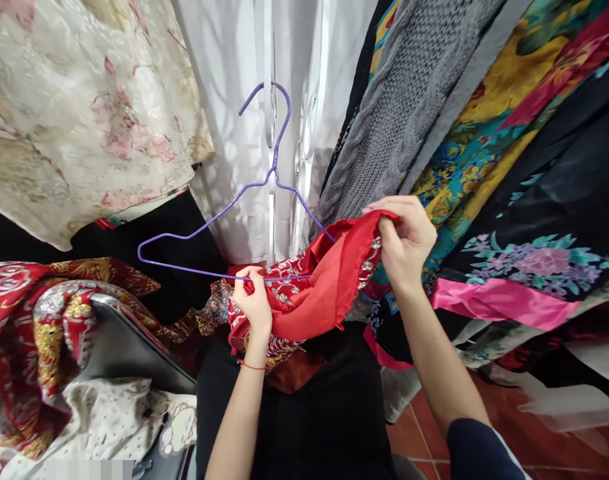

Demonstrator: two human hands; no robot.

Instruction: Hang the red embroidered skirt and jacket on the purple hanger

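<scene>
A purple wire clothes hanger (273, 177) stands tilted in front of me, its hook upward and its right shoulder inside a red garment (304, 310). The garment has silver and gold embroidery and a plain red lining turned toward me. My left hand (253, 300) is closed, pinching the hanger's lower bar at the garment's left side. My right hand (408, 237) is closed on the garment's upper right edge, thumb against the lining, holding it spread over the hanger's right end. The hanger's left shoulder is bare. Folds of cloth hide the tip of the right shoulder.
Floral cream fabric (99, 127) hangs at upper left. A grey cable-knit garment (399, 100) and black flowered clothing (544, 260) hang at right. White curtain (224, 133) is behind. Red-gold cloth (29, 333) lies at left over a dark panel (134, 347). Red tiles (414, 433) cover the floor.
</scene>
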